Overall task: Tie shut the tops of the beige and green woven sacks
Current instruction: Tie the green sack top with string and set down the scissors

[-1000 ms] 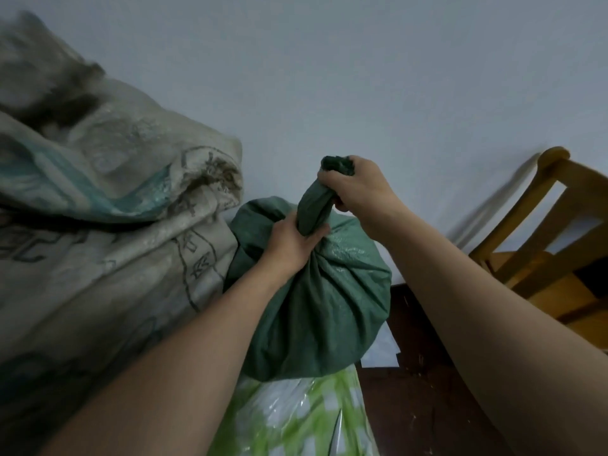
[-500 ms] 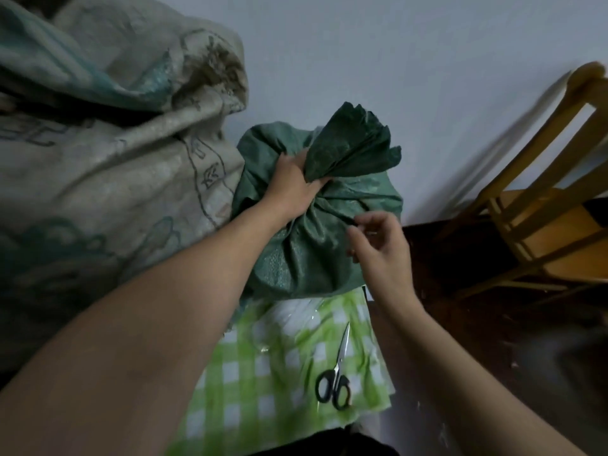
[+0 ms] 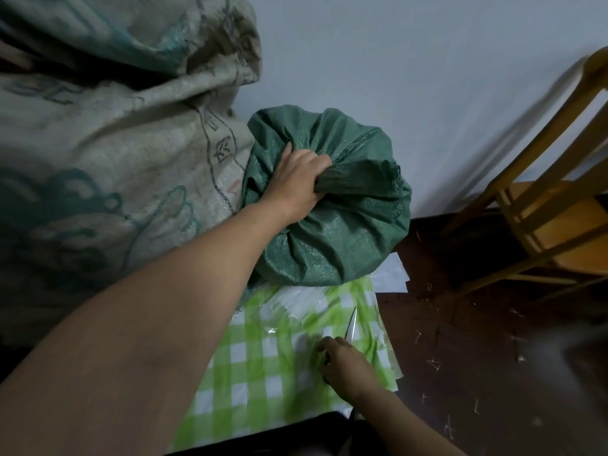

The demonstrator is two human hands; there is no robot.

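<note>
A person is pinning down the green sack (image 3: pixel 329 241), which is sitting on the corner of a green checked cloth (image 3: pixel 263 366), pressed against the big beige sack (image 3: pixel 115 166) on its left and standing near the pale wall (image 3: pixel 411 60). The left hand (image 3: pixel 296 182) is clenching the gathered neck (image 3: pixel 355 179) of the green sack, fingers wrapped round the bunched weave and bending it over to the right. No cord or knot is showing on that neck, so the tying step is looking only half done: the top is being held closed by grip alone.

The right hand (image 3: pixel 345 366) is reaching down onto the checked cloth, right over a pair of scissors (image 3: pixel 351 325) whose blade is poking out beyond the knuckles. The hand is blurred and is hiding the handles, so whether it is gripping the scissors or merely touching them cannot be told.

A wooden chair (image 3: pixel 543 209) is standing to the right on the dark floor (image 3: pixel 477 357), which is littered with pale scraps, and a white sheet (image 3: pixel 391 274) is peeking out from under the sack.

The next move is likely calling for something to bind with, while the left hand is holding the twist firm so the stiff weave is not springing open. The beige sack's top is slumping over, and its fastening is not visible.
</note>
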